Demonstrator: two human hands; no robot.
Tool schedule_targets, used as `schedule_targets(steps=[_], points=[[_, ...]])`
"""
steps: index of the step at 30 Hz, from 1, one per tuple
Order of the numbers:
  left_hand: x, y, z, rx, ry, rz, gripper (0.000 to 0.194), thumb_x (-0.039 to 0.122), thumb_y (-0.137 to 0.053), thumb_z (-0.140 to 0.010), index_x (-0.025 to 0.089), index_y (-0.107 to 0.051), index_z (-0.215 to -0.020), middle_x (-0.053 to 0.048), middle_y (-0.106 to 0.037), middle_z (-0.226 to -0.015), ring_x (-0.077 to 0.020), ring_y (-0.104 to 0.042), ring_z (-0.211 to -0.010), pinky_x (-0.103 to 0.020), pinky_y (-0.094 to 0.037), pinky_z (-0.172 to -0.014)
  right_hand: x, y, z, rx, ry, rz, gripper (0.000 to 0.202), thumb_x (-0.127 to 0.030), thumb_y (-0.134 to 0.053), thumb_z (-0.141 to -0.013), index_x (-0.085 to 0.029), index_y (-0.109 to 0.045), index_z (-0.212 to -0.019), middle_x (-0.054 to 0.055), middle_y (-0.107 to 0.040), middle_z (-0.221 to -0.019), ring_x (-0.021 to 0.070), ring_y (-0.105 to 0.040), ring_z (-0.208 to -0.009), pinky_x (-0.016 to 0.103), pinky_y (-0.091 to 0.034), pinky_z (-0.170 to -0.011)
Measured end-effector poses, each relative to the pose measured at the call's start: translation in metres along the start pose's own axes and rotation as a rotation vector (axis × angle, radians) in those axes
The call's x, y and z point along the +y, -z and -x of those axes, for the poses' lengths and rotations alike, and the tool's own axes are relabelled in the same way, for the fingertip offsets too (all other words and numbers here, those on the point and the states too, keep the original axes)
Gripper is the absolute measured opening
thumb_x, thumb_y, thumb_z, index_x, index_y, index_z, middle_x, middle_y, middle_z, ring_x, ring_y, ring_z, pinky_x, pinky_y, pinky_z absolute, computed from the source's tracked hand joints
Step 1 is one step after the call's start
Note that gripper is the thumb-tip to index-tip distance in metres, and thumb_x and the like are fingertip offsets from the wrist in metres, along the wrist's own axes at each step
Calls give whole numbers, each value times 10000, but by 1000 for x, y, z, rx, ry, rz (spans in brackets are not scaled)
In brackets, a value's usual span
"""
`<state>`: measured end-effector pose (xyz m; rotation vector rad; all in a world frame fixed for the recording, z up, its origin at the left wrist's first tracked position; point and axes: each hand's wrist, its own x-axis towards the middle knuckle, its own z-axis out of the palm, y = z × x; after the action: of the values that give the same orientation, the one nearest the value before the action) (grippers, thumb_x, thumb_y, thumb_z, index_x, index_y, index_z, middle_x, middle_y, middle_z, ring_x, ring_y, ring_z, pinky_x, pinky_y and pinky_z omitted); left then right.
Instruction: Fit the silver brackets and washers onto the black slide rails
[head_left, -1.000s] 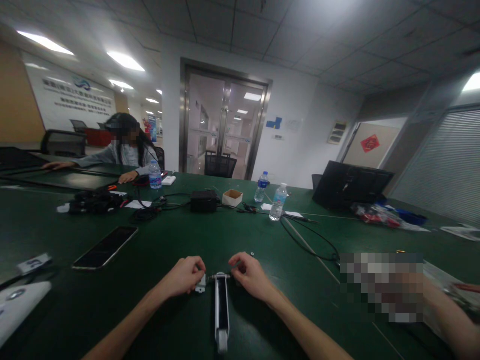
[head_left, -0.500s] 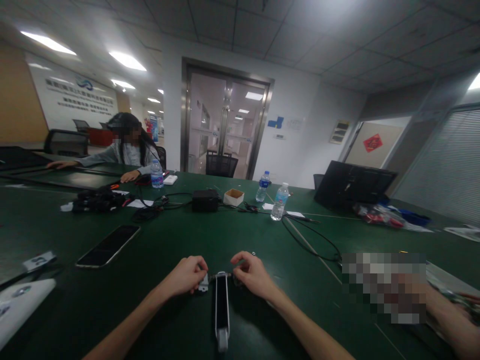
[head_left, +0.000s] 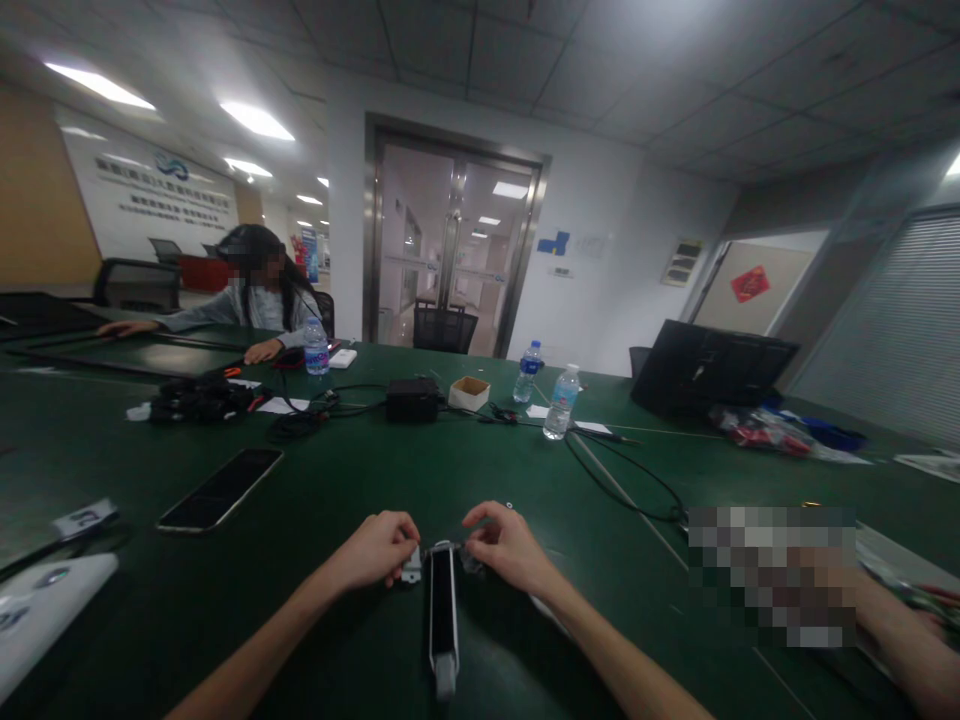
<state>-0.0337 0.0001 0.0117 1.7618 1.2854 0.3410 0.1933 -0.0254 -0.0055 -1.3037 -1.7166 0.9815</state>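
Note:
Between my hands lies a narrow object with a black top, white edges and a pale rounded near end [head_left: 443, 615]. Its far end carries a thin crosspiece on both sides. My left hand [head_left: 381, 549] is closed beside that far end, its fingertips pinched on a small silver metal plate [head_left: 411, 568]. On the other side, my right hand [head_left: 504, 548] is curled with thumb and finger nearly together over a small greyish part [head_left: 472, 560]. What exactly the right fingers grip is blurred and partly hidden. A tiny ring [head_left: 509, 506] shows just behind the right hand.
A phone [head_left: 222, 489] lies at left. Further back are a black box [head_left: 412, 399], an open carton [head_left: 469, 393], two water bottles [head_left: 561, 402] and cables [head_left: 622, 478]. A monitor [head_left: 709, 372] stands at right. One person sits across; another person's hand [head_left: 885, 610] is at right.
My hands and the narrow object stay almost in place. The whole view has shifted very slightly.

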Motion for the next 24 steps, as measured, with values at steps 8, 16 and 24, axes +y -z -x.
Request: schedule_targets(steps=[8,16,24], points=[[3,3,4,-8,10,-26,240,291,-465,-792,139,-594,-926,-11,-631,-686,-141,-596,-558,-209,-448,-489,-12,7,6,-22,207,368,108,-188,-599,-806,-179,-673,-884,17,-636,-830,135,-570,-740,241,-446,-678],[5,4,4,-11,14,-30,254,308,-469,-785,137,-599,-922,-17,-637,-694,-146,-591,-568,-217,-449,-492,-18,7,9,-64,186,477,111,-203,-575,-849,-180,-682,-864,17,-666,-836,146,-582,-773,247,-421,-702],[3,13,6,-9,59,-96,229,281,-449,-804,146,-583,-932,-34,-647,-749,-140,-593,-589,-196,-428,-476,-15,4,9,-56,188,447,110,-208,-583,-850,-181,-686,-875,13,-665,-802,139,-583,-734,236,-424,-675]])
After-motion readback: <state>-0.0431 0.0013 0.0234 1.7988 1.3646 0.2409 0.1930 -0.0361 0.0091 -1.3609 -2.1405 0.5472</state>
